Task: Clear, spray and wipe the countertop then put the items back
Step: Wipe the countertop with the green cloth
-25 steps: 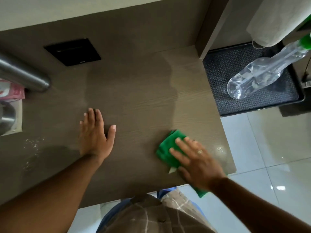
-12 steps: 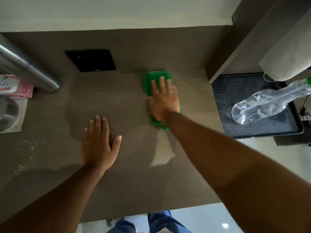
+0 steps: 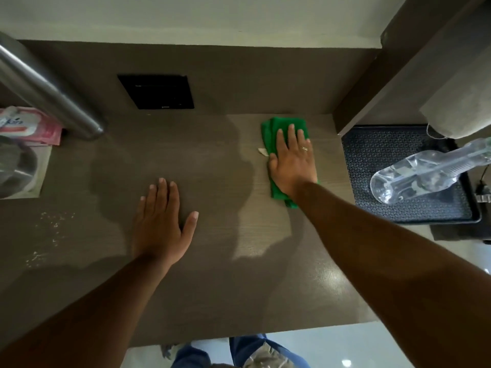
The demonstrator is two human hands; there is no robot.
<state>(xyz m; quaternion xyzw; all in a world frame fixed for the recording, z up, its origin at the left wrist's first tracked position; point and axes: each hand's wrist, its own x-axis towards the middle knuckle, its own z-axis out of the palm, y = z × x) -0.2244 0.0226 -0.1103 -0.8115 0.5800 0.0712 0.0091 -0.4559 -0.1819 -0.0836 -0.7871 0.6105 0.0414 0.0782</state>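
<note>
A dark wood-grain countertop (image 3: 212, 288) fills the view, with darker wet patches across its middle. My right hand (image 3: 292, 160) lies flat on a folded green cloth (image 3: 276, 128) at the back right of the counter, pressing it down near the wall. My left hand (image 3: 162, 221) rests palm down, fingers spread, on the counter's middle and holds nothing. A clear spray bottle (image 3: 414, 179) lies tilted over a black tray (image 3: 372, 160) to the right, beyond the counter's edge.
A steel cylinder (image 3: 50, 94) and a pink packet (image 3: 34, 126) sit at the far left, with a round metal item (image 3: 16, 171) on paper below them. White crumbs (image 3: 50, 229) dot the left counter. A black socket plate (image 3: 156, 91) is on the back wall.
My right hand slid the green cloth from the front right edge to the back of the counter, then a little to the right. My left hand stayed planted.
</note>
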